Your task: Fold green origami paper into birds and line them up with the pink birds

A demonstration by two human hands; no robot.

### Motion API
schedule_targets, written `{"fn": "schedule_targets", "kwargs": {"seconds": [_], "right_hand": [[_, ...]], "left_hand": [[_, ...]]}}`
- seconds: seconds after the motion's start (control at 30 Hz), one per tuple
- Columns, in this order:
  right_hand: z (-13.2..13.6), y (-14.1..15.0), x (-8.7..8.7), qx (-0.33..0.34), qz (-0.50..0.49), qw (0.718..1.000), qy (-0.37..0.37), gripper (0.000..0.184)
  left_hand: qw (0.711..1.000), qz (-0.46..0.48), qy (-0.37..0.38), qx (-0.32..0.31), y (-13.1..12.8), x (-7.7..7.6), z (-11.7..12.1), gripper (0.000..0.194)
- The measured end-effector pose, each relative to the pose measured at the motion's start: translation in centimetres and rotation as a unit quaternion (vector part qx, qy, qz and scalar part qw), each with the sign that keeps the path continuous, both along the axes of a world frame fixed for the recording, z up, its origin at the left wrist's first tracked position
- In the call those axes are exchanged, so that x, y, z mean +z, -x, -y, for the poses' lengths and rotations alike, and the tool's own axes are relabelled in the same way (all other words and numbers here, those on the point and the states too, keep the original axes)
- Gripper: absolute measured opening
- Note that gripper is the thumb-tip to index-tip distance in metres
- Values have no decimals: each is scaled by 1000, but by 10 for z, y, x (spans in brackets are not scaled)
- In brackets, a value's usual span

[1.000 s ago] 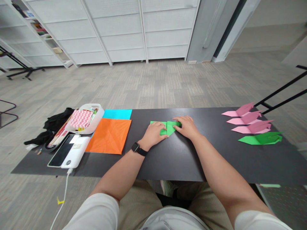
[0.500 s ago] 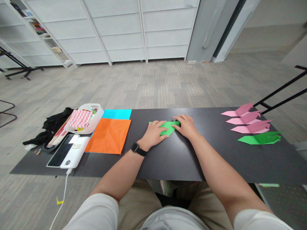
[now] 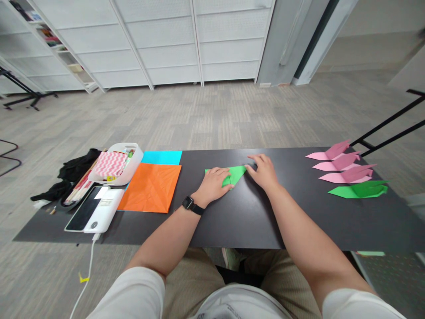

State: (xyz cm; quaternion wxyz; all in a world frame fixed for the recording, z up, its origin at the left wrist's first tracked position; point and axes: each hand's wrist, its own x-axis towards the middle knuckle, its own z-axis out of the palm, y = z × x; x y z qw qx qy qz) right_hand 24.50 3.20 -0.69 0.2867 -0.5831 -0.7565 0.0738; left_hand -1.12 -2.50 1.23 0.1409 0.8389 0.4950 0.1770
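A folded piece of green origami paper (image 3: pixel 236 175) lies on the dark table in front of me, its pointed end toward the right. My left hand (image 3: pixel 215 182) rests flat over its left part with the fingers stretched, covering much of it. At the right tip, my right hand (image 3: pixel 262 170) has its thumb at or just beside the paper, and its fingers are apart. I cannot tell whether that thumb touches the tip. A black watch sits on my left wrist.
Pink folded paper birds (image 3: pixel 337 165) and a green one (image 3: pixel 360 189) stand at the right. To the left lie orange paper (image 3: pixel 151 188), blue paper (image 3: pixel 162 157), a white bin (image 3: pixel 134 170), a phone (image 3: pixel 86 209) and a white power bank (image 3: pixel 104 210) with a cable.
My right hand has opened and moved slightly right and away from the green paper, showing more of its right tip. My left hand stays on the paper.
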Motion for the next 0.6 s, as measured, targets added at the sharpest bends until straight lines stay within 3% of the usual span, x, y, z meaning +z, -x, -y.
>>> {"fn": "schedule_targets", "kwargs": {"seconds": [0.07,0.17,0.4,0.6], "right_hand": [[9,11,1,69,14,997,6,50],[21,24,-1,113,59,992,26,65],[25,26,-3,118,100,985,74,86],[23,24,-4,109,105,984,90,88]], "left_hand": [[1000,-3,-3,1,0,-1,0,37],[1000,-7,-4,-3,0,-2,1,37],[1000,-9,-7,-1,-1,0,1,38],[1000,-12,8,-1,-1,0,0,41]]}}
